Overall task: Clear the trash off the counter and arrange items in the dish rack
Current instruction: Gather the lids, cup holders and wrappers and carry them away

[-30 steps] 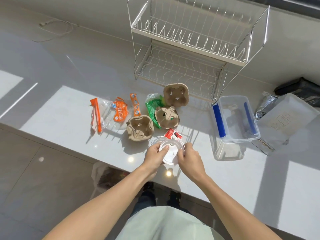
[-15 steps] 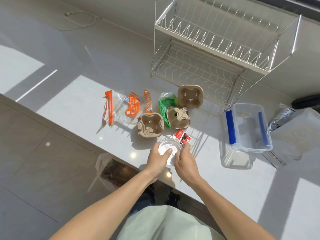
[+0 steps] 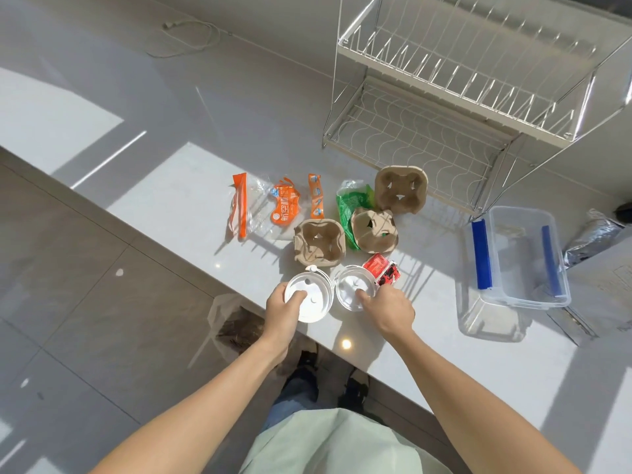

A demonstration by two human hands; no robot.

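Note:
Two white plastic cup lids lie side by side at the counter's near edge. My left hand (image 3: 285,311) grips the left lid (image 3: 313,301); my right hand (image 3: 388,307) holds the right lid (image 3: 350,289). A red sauce packet (image 3: 381,271) lies just behind the right lid. Three brown paper cup holders (image 3: 319,242) (image 3: 374,229) (image 3: 400,189), a green wrapper (image 3: 350,206) and orange wrappers (image 3: 284,208) (image 3: 316,195) (image 3: 241,208) lie behind them. The white wire dish rack (image 3: 461,107) stands at the back, with nothing in it.
A clear plastic container with blue clips (image 3: 516,258) sits right of the trash. A foil bag (image 3: 591,234) and a white box (image 3: 612,285) are at the far right. A plastic bag (image 3: 236,323) hangs below the counter edge by the floor. A cable (image 3: 191,37) lies far left.
The stacked lids have come apart: my left hand has pulled one lid to the left, my right hand keeps the other. The view has shifted left.

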